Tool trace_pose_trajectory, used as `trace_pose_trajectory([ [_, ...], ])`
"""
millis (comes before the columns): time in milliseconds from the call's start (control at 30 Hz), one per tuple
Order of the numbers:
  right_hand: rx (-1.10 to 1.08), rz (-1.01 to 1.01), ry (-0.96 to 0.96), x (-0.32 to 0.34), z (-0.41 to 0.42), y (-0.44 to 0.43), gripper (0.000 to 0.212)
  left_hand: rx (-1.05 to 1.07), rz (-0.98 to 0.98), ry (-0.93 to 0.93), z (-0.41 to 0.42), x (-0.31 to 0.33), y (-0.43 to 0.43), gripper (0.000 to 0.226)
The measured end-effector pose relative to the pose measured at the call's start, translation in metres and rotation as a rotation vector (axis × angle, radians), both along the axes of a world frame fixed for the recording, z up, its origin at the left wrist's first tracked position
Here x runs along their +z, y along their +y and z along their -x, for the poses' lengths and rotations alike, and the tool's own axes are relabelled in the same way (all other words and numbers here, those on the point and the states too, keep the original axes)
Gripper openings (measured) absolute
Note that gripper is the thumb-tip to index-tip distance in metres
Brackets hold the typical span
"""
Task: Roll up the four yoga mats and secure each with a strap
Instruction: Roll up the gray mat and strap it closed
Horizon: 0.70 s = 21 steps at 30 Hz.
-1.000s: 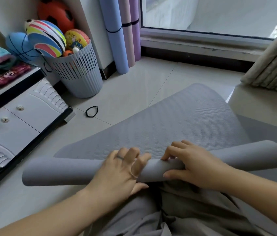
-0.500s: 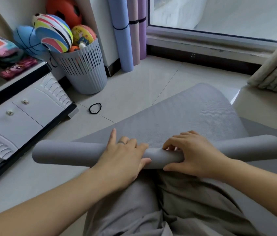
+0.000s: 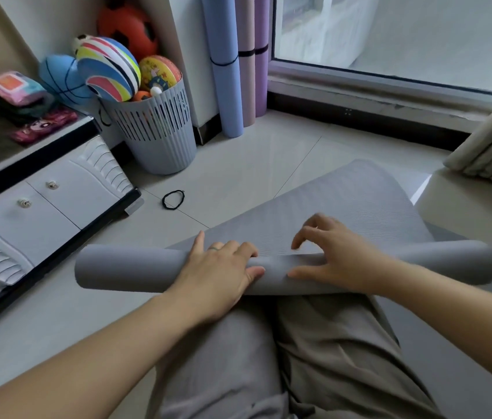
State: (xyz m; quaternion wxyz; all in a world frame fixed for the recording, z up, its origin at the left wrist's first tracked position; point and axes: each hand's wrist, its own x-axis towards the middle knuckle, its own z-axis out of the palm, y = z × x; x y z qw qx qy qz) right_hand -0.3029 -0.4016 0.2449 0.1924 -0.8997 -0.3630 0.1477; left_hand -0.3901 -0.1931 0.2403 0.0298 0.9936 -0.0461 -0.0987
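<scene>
Grey foam yoga mat (image 3: 133, 270), light and springy: my flat left hand (image 3: 217, 273) presses mid-roll, right hand (image 3: 338, 255) loosely spread, holding nothing.

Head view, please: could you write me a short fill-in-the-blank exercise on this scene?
1. The left hand and right hand touch a half-rolled yoga mat coloured ____.
2. The black strap lies loose on the ____.
3. The strapped mats leaning by the window number ____.
Missing: grey; floor; three.
</scene>
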Motion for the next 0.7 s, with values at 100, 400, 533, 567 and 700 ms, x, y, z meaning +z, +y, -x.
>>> trace_pose_trajectory([
  [100,0.148,0.056,-0.455,-0.014,0.020,-0.003,0.067,0.032,0.043,0.090,-0.011,0.004,0.003,0.033],
  [400,-0.002,-0.013,-0.188,-0.006,-0.006,0.002,0.043,-0.100,0.108,-0.370,-0.014,-0.018,0.008,0.029],
  [533,-0.029,0.008,0.046,0.012,-0.022,0.002,0.036,-0.166,-0.085,-0.269,-0.014,-0.018,0.009,0.068],
  [567,-0.025,0.016,0.093,0.020,-0.024,0.004,0.032,-0.167,-0.094,-0.265,-0.017,-0.012,0.011,0.073],
  [700,0.042,-0.023,0.071,0.065,-0.031,0.013,0.027,-0.175,-0.133,-0.418,-0.017,0.034,0.021,0.065],
])
